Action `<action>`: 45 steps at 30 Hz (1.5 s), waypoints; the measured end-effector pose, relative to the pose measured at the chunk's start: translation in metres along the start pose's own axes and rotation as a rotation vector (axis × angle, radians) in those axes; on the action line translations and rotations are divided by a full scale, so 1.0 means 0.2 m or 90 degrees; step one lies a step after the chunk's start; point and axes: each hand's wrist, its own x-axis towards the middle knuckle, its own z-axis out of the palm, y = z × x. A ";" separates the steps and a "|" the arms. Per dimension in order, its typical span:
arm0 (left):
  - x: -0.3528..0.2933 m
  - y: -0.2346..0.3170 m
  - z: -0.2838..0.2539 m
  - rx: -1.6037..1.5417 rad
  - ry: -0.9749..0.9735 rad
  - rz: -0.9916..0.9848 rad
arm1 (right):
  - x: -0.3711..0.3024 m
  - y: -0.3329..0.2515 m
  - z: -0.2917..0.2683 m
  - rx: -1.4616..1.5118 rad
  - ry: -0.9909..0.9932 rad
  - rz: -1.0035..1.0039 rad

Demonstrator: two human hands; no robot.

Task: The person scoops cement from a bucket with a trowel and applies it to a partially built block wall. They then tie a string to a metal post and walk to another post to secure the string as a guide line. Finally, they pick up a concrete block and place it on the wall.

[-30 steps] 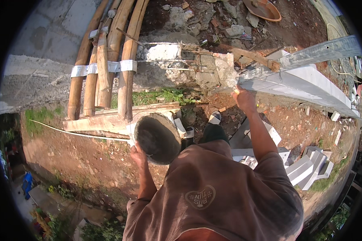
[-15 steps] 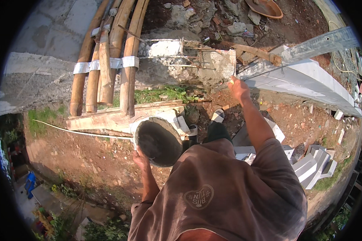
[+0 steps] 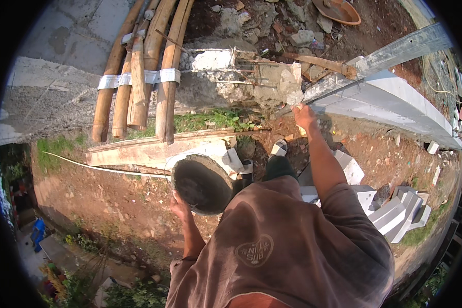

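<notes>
My left hand (image 3: 179,206) grips the side of a dark round bucket (image 3: 203,182), held tilted at my left; its inside is grey and shadowed. With my right arm stretched forward, my right hand (image 3: 305,117) is closed around a trowel (image 3: 294,97). Its small grey blade lies against the near right corner of a rough concrete column (image 3: 277,84) with thin rods along it. A pale handle end shows below my fist. Whether mortar sits on the blade is hard to make out.
Bamboo poles (image 3: 164,108) tied with white strips stand at the left, near a long board (image 3: 138,151). A metal channel beam (image 3: 395,54) slants above a pale block wall (image 3: 390,100) at the right. Broken white blocks (image 3: 400,213) lie right of me; an orange basin (image 3: 344,11) lies far off.
The trowel has turned in my right hand, so its blade now shows against the column corner and its handle below the fist. My left hand keeps the bucket in nearly the same place.
</notes>
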 end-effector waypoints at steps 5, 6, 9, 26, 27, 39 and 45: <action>-0.01 0.04 0.00 0.023 -0.009 -0.004 | -0.11 0.04 0.06 0.106 0.015 -0.004; 0.00 0.04 0.00 0.022 -0.021 -0.022 | -0.13 0.04 0.09 0.052 0.044 -0.033; 0.03 0.01 0.00 0.009 -0.042 -0.044 | -0.11 0.06 0.10 0.346 -0.052 0.054; 0.00 -0.10 -0.09 0.047 -0.035 0.038 | 0.12 0.09 -0.04 0.166 -0.102 -0.124; -0.01 -0.09 -0.09 0.086 -0.046 0.024 | 0.11 0.05 -0.02 0.188 -0.107 -0.123; -0.03 0.05 -0.01 0.104 -0.050 0.038 | 0.08 -0.10 -0.09 -0.039 -0.159 -0.222; -0.02 0.10 0.05 0.090 -0.061 0.056 | -0.35 0.13 -0.10 -0.106 -0.132 -0.175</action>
